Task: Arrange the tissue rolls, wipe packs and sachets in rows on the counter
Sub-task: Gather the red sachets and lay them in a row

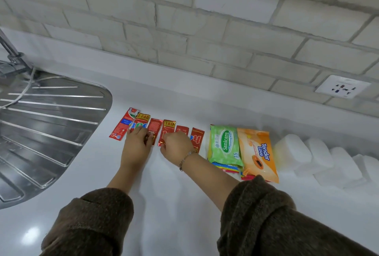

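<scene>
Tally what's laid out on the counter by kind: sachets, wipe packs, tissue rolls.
Sachets: 6, in one row.
Wipe packs: 2 on top; more lie beneath, count hidden.
Tissue rolls: at least 4, washed out and hard to separate.
Total: at least 12.

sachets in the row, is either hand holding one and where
Right hand pinches the fourth sachet from the left at its near corner. Left hand rests on the second sachet and third sachet; grip cannot be told.
</scene>
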